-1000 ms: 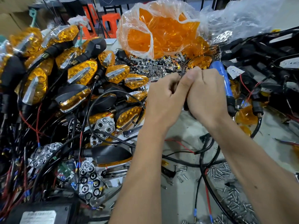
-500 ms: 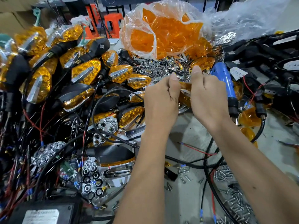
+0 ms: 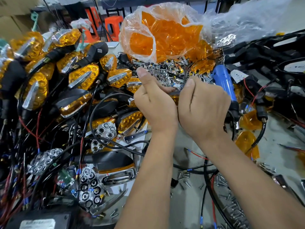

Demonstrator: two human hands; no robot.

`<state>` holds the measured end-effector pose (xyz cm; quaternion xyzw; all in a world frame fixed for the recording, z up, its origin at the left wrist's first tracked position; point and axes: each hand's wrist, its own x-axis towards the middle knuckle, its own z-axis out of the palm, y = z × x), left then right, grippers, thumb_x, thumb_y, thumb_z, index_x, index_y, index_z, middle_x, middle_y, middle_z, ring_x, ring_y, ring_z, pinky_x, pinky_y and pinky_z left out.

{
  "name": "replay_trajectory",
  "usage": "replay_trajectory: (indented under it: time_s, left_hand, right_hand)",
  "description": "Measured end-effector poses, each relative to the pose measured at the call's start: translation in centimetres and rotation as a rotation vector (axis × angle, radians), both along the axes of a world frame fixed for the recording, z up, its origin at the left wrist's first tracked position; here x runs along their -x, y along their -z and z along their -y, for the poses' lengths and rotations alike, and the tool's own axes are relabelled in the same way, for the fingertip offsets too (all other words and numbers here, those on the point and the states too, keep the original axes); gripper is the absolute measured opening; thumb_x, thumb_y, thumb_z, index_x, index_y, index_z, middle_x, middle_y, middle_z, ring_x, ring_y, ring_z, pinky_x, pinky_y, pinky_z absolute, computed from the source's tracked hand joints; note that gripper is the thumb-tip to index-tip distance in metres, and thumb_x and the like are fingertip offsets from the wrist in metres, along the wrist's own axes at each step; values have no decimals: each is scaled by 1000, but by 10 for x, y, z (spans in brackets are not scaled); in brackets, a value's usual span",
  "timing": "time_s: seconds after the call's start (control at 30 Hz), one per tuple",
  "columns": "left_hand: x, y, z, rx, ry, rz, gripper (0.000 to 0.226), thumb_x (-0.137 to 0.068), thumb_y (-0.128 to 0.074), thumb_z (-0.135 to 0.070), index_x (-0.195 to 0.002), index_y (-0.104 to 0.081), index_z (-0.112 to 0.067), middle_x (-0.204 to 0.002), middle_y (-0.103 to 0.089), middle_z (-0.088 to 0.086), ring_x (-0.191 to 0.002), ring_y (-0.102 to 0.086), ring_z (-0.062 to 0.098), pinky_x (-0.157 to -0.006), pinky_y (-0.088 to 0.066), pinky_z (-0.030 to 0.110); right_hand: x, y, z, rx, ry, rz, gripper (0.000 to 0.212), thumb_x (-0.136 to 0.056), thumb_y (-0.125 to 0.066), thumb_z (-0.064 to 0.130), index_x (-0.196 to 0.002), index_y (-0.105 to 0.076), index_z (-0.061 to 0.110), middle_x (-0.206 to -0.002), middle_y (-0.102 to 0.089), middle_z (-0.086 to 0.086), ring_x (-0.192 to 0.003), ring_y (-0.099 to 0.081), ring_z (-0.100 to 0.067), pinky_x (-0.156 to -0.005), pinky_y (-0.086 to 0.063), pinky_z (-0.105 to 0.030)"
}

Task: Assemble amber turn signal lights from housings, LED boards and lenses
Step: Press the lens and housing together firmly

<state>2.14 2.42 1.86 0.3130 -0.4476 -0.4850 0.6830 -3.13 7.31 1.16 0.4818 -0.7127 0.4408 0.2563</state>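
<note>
Amber light (image 3: pixel 175 96) held between both hands above the worktop (image 3: pixel 184 162), mostly hidden, long axis running 9 to 3 o'clock. Left hand (image 3: pixel 154 103) gripping its 9 o'clock end, fingers curled, thumb up. Right hand (image 3: pixel 203 104) clamped on the 3 o'clock end, equally near. Likely pressing the lens home. Blue screwdriver (image 3: pixel 226 85) lying at 2 o'clock, bag of lenses (image 3: pixel 165 33) at 12.

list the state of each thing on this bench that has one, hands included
left hand: gripping the turn signal, thumb up
right hand: gripping the same turn signal
turn signal: held between both hands, mostly hidden
plastic bag: open, full of amber lenses
blue screwdriver: lying on the bench, untouched
finished lights: lenses on, piled at left
screws: loose, scattered
</note>
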Motion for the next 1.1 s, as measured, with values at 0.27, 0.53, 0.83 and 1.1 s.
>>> replay_trajectory:
  time_s: [0.27, 0.53, 0.83, 1.1]
  left_hand:
    - [3, 4, 5, -18, -63, -12, 77, -109, -43, -39, -34, -45, -26, -36, -45, -8, -41, -54, 15, -61, -50, 19]
    - [-22, 3, 28, -71, -86, -99, 79, -111, -38, -41, -33, -44, -28, -38, -43, -11, -41, -52, 13, -63, -53, 30]
    - [-23, 5, 27, -365, 363, -469, 74, -105, -26, -66, -54, -39, -13, -60, -42, 5, -57, -47, 21, -73, -45, 38]
    - [-27, -4, 31, -347, 388, -549, 72, -107, -28, -61, -51, -30, -16, -51, -29, 4, -52, -32, 20, -51, -38, 31]
  right_hand:
    - [0, 1, -2, 28, -15, 6, 39, -103, -33, 23, -64, -36, 19, -53, -24, 8, -44, -28, -20, -52, -9, -33]
    - [32, -26, 0, -647, -690, 224, 55, -87, -54, 73, -101, -66, 21, -77, -64, 0, -69, -58, -17, -65, -42, -34]
    - [33, -17, 2, -504, -682, 175, 46, -86, -70, 59, -88, -63, 14, -57, -51, 7, -55, -46, -13, -51, -31, -26]
    - [25, -16, 0, -439, -733, 244, 40, -86, -80, 45, -91, -64, 8, -52, -44, 12, -50, -40, -10, -49, -29, -20]
